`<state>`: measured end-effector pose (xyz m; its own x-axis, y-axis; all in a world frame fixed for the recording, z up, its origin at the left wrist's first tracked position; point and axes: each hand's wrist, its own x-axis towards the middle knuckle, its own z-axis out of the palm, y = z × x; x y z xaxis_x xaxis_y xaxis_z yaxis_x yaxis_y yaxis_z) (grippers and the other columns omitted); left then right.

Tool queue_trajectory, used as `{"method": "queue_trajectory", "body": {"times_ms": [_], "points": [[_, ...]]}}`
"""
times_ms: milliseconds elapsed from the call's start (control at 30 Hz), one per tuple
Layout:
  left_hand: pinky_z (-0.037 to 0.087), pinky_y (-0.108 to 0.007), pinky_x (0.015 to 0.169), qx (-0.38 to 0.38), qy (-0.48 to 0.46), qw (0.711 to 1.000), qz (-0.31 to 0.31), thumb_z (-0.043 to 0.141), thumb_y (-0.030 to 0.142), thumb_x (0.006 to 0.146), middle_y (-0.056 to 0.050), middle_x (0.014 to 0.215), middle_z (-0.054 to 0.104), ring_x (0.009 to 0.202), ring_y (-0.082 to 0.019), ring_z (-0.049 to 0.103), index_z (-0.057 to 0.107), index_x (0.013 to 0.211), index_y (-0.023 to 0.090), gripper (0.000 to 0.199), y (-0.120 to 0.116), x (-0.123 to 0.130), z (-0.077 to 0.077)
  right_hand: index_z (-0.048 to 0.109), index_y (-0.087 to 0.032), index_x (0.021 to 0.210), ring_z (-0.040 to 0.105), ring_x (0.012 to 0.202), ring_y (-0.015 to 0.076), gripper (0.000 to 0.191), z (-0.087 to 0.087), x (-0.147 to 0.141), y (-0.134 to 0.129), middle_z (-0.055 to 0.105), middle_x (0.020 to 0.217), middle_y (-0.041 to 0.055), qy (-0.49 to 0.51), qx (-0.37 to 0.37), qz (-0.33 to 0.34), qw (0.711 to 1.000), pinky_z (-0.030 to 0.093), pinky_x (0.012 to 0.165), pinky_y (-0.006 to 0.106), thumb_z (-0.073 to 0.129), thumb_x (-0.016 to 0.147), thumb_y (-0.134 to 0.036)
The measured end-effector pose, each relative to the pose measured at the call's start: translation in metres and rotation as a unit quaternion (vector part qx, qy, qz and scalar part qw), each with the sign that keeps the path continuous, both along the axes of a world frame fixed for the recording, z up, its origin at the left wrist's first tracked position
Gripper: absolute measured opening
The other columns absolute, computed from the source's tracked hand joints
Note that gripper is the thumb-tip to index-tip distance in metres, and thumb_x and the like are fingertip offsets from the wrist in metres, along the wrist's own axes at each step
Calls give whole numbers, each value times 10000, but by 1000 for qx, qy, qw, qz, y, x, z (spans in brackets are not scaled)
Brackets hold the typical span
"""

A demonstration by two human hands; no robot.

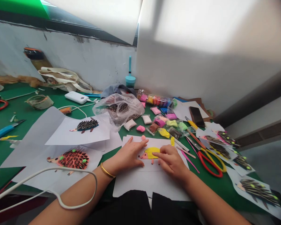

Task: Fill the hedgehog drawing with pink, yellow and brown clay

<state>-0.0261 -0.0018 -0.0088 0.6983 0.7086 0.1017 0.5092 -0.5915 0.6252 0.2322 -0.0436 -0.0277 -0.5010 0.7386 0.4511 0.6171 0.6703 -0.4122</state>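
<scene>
A hedgehog shape of yellow modelling clay [152, 152] with a pink clay face and small pink feet lies on a white sheet of paper [140, 184]. My left hand [130, 153] rests open on the paper to the left of the hedgehog, fingers and thumb spread near its face. From the right, my right hand [173, 162] presses its index fingertip onto the yellow clay, the other fingers loosely bent and gripping nothing. A spare lump of yellow clay [172, 141] sits at the sheet's upper right.
Finished seed hedgehogs on paper [72, 159] lie left, more at far right. Behind the sheet are clay packets [164, 132] and a plastic bag of seeds [119, 109]. Scissors [210, 162] and a phone [196, 116] lie right. A white cable [61, 170] passes over my left forearm.
</scene>
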Motion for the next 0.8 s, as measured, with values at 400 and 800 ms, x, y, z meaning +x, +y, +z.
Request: {"method": "queue_trajectory", "body": {"times_ms": [400,800], "points": [[401,-458,1084,99,-30,994,26,876,307,623,-84,1331,590,1224,-284,520,502,1375,250,842,7,-7,-4,683,-280,1208,554,921,227,383,-4,8,3,592,975,67,-22,-9,-35,999,449,808,407,502,885,-181],[187,-587,1168,90,17,996,22,848,344,674,-83,1381,560,1273,-282,511,430,1416,277,854,1,-5,0,422,-208,1432,614,941,229,518,-7,9,0,685,1041,69,-69,-16,-130,989,460,882,421,466,919,-146]]}}
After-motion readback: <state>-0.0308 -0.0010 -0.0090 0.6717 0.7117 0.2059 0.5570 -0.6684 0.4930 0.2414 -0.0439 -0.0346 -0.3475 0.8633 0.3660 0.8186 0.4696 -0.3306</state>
